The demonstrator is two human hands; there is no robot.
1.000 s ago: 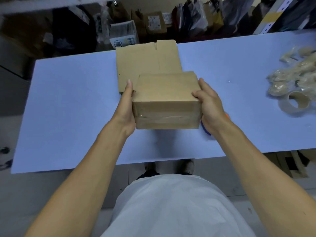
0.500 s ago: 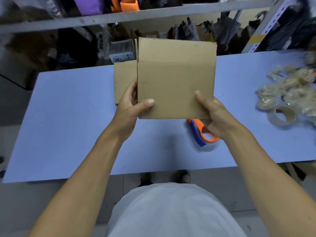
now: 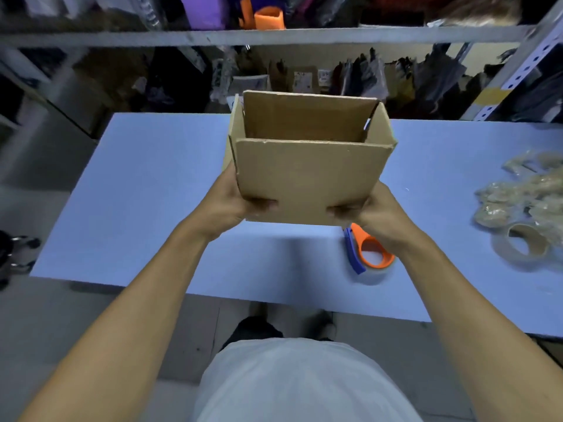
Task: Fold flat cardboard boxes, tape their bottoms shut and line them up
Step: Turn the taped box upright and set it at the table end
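Both of my arms reach forward over the near edge of the blue table (image 3: 152, 208), forearms bare, and they meet on one cardboard box (image 3: 307, 178) held up off the surface. My left hand (image 3: 227, 205) clamps the box's lower left corner: the thumb lies across the near face and the other fingers wrap out of sight behind the left wall. My right hand (image 3: 373, 213) does the same at the lower right corner, thumb curled onto the near face, the rest hidden under or behind the box. So both sets of fingers are closed on the cardboard, one at each bottom corner.

The box sits between my thumbs and rises above them, its mouth open and tipped toward me. I see bare brown inner walls; the floor of the box is hidden.

Just below my right wrist an orange and blue tape dispenser (image 3: 365, 254) lies on the table. Well to the right of my right fingers lie a tape roll (image 3: 525, 243) and a heap of crumpled used tape (image 3: 524, 193).

Beyond the box, past my fingertips, shelving (image 3: 274, 36) holds blurred, cluttered goods.
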